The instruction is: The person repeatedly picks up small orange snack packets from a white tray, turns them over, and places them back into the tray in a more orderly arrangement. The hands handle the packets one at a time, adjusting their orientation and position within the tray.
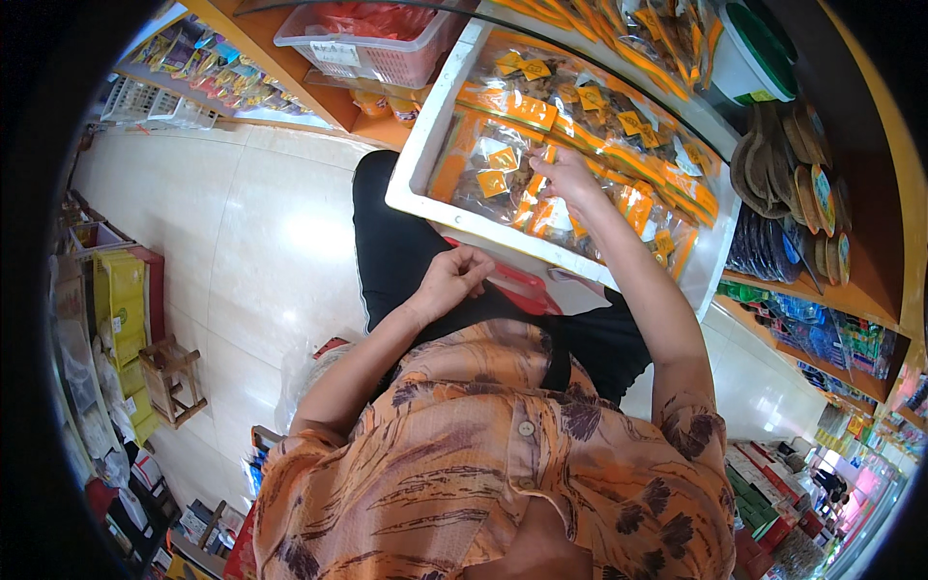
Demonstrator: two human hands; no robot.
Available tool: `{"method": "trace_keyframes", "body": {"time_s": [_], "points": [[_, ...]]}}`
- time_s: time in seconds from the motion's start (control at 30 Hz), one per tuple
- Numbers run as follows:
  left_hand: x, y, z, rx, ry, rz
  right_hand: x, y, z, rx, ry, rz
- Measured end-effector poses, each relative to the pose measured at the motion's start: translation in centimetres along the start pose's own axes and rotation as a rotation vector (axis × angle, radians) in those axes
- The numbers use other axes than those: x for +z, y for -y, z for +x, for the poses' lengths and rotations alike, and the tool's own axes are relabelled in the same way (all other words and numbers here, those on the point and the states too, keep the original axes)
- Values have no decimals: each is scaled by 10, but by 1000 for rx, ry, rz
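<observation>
A white foam box (419, 156) stands before my knees, filled with clear plastic packets with orange borders and small orange diamond-shaped labels. Inside the packets is something brown and dried; I cannot tell what it is. My right hand (569, 177) reaches into the box, its thumb and fingers pinching the orange edge of a plastic packet (536, 192) near the middle. Further packets (500, 163) lie flat to its left. My left hand (457, 279) hovers over my black-trousered lap outside the box, its fingers curled together with nothing visible in them.
A pink plastic basket (370, 51) with red bags sits on the shelf beyond the box. On the right-hand shelf are a green-lidded white tub (754, 54) and hanging brown ladle-shaped items (761, 159). A red plastic object (525, 283) shows below the box. A small wooden stool (174, 380) stands on the left.
</observation>
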State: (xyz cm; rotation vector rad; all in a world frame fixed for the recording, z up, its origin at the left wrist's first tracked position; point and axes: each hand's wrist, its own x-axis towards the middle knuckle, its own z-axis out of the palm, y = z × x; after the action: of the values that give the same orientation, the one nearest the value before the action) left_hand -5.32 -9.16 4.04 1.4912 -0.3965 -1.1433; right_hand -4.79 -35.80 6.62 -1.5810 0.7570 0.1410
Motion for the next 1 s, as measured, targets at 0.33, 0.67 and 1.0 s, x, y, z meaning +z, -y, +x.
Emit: {"method": "trace_keyframes", "body": {"time_s": [0.33,0.67,1.0], "points": [[1,3,3,-4,-2,-13,14,21,-2,-159,-175,-782],[2,-7,4,-20,4,-7,26,25,-47,-624,-221,-1388],[4,1,7,-15,-19,-76,3,26,-44,-622,192,-942]]}}
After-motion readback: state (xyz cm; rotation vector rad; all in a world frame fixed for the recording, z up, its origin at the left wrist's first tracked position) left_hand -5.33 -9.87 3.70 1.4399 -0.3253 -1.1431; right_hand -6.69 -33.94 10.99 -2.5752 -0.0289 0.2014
